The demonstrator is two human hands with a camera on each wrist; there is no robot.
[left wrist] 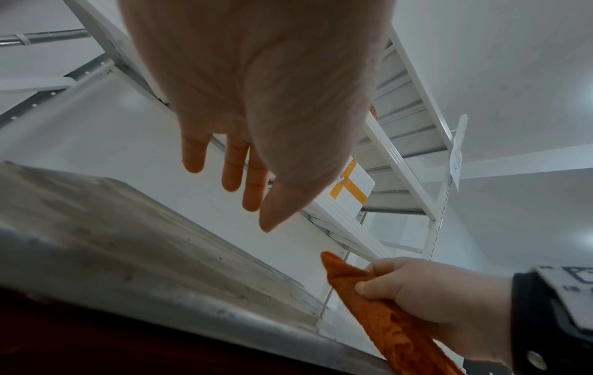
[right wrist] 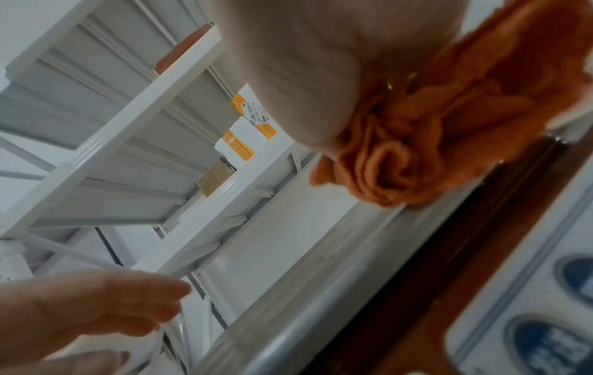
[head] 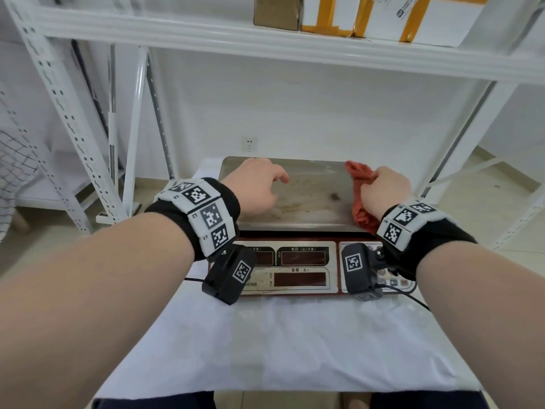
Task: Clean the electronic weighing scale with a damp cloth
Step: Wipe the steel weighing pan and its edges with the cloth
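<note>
My left hand [head: 256, 187] hangs over the left part of the scale [head: 300, 231] pan, fingers loose and spread, holding nothing. The steel pan [head: 312, 196] is pretty grimy, brownish smears and one dark spot right of its middle. At the scale's right edge my right hand [head: 383, 190] is bunched tight around the orange cloth [head: 361, 184]. Boxes [head: 383, 16] on the shelf above the scale are taped shut, contents hidden.

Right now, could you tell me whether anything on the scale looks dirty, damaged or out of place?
Yes: the scale's steel pan is smeared with brownish streaks, with a dark spot near its right side. The right hand grips the orange cloth at that edge.
</note>
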